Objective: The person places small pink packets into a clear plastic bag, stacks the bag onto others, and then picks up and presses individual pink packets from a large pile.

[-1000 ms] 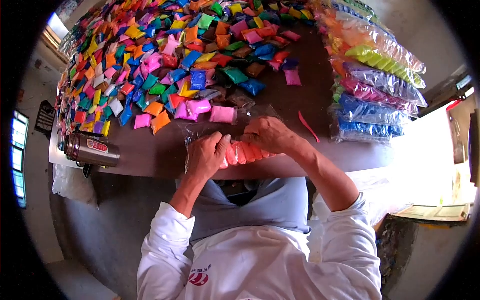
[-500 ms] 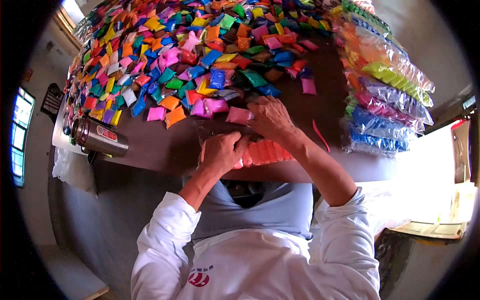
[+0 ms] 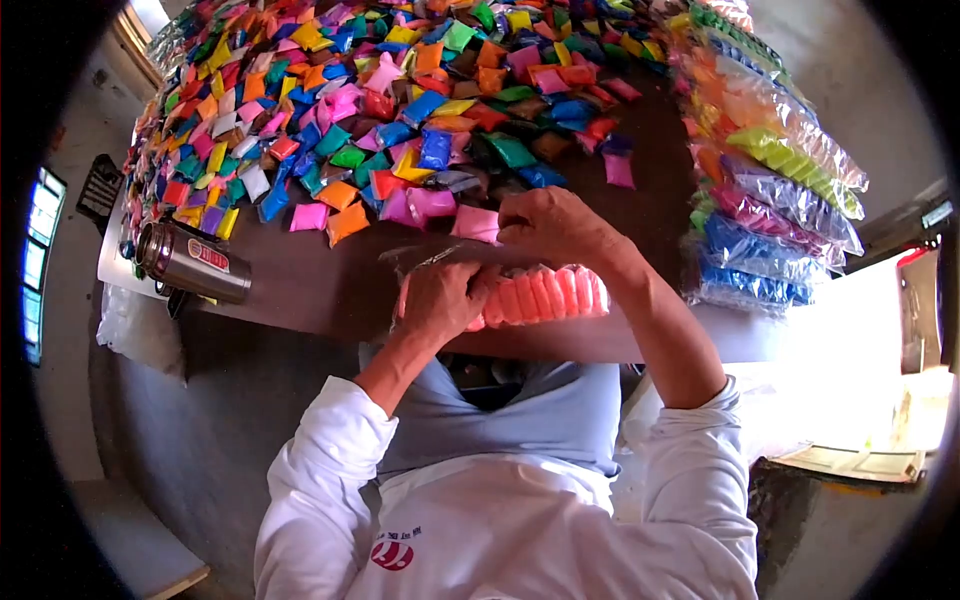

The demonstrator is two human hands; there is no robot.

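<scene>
Near the table's front edge lies a clear plastic bag (image 3: 540, 296) with a row of coral-pink packets in it. My left hand (image 3: 440, 298) is closed on the bag's left part, and loose clear film sticks up behind the fingers. My right hand (image 3: 562, 230) is just beyond the bag, fingers curled together and pointing left. Right at those fingertips lies a pink packet (image 3: 475, 223); whether they pinch its edge or something else is hidden.
A large heap of small coloured packets (image 3: 350, 110) covers the table's far part. Filled clear bags are stacked (image 3: 770, 210) at the right. A steel flask (image 3: 195, 262) lies at the left edge. Brown tabletop (image 3: 330, 290) shows in front of the heap.
My right hand has shifted slightly right and its wrist has lifted, so more of the coral packets shows. My left hand keeps its hold on the bag. The view has tilted a little.
</scene>
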